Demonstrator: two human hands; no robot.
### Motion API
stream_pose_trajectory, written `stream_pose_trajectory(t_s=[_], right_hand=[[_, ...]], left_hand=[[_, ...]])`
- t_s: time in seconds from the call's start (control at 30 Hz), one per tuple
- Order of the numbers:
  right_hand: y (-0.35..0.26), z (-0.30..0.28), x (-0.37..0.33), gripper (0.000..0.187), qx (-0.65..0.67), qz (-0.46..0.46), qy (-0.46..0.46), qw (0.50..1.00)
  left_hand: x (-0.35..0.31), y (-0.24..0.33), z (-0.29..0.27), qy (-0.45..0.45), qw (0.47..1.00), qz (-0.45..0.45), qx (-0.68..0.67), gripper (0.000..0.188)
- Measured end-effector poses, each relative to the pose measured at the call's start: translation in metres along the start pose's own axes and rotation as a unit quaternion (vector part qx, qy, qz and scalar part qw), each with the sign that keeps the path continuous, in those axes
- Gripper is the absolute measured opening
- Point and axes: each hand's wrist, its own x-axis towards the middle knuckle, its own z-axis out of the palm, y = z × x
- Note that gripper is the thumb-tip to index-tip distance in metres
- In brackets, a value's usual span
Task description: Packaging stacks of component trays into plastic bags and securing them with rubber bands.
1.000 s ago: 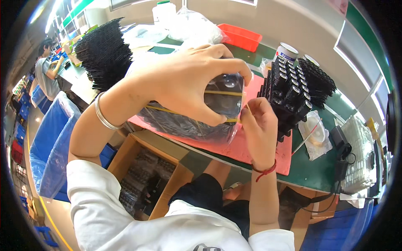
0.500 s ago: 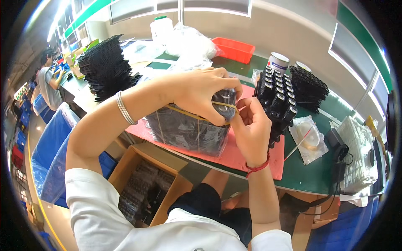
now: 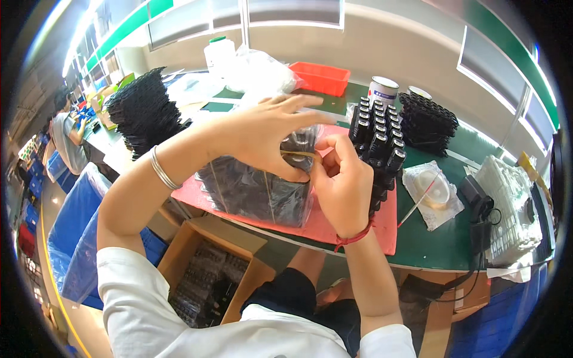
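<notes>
On a red mat (image 3: 385,230) lies a bundle of dark parts (image 3: 256,194) wrapped in clear plastic, with thin yellowish bands round it. My left hand (image 3: 268,134) arches over the bundle's right end, fingers stretched out and apart, its thumb along the near side. At that end my right hand (image 3: 343,185) is closed in a pinch on a yellowish rubber band (image 3: 296,154), which runs taut beneath my left hand. The left hand hides the bundle's upper face and the band's far part.
Right of the bundle stand rows of black cylinders with silvery tops (image 3: 379,140). Stacked black trays (image 3: 146,113) rise at the left, with more black stacked pieces (image 3: 427,125) at the right. A red bin (image 3: 322,79) sits behind. Below the table edge is an open cardboard box (image 3: 253,271).
My left fingers have lifted and straightened from their curled hold over the bundle's end. My right hand keeps its pinch on the band. The whole view has shifted slightly.
</notes>
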Motion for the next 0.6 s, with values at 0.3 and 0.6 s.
stream_pose_trajectory(t_s=[0.3, 0.6], right_hand=[[-0.028, -0.024, 0.002, 0.011, -0.031, -0.071, 0.031, 0.997], [-0.058, -0.044, -0.008, 0.016, 0.112, -0.101, 0.013, 0.989]], left_hand=[[-0.003, 0.024, -0.02, 0.08, 0.989, 0.05, 0.116, 0.063], [-0.062, 0.076, -0.043, 0.191, 0.965, -0.018, -0.179, 0.011]])
